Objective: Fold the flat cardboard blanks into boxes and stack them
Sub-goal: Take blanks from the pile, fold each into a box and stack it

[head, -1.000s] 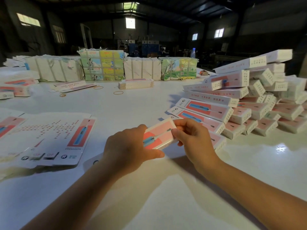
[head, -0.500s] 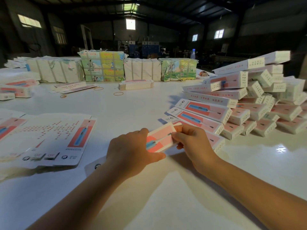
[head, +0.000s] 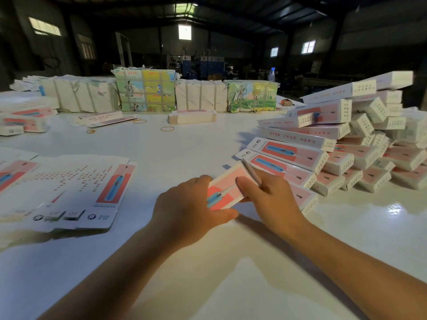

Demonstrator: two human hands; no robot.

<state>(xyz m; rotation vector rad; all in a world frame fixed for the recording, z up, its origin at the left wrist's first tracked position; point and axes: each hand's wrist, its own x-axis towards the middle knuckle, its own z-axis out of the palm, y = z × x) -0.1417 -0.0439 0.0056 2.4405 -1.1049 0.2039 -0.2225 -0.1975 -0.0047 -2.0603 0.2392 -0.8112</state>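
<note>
From the head camera I see both hands working 1 pink-and-white box just above the near middle of the white worktop. My left hand grips the box's near end, fingers curled over its far edge and thumb lying along the near side. My right hand pinches the other end, thumb pressed on the printed top face and fingers wrapped behind, where a narrow end flap stands up at a tilt. The box is tilted, its far end raised toward the right.

Just beyond the right hand, along the right edge of the worktop, lies the pile of folded boxes, rows overlapping and leaning, the nearest row touching or almost touching the box I hold; I cannot tell which.

Toward the near left edge lies a spread of flat blanks, printed side up, showing a blue tool on a pink panel.

Along the far edge stand wrapped bundles, some white, some with green and yellow print. In front of them sits a short stack of flat cartons, with a rubber band lying loose near it. More flat blanks rest at the far left corner. A clear bottle stands behind the bundles.
</note>
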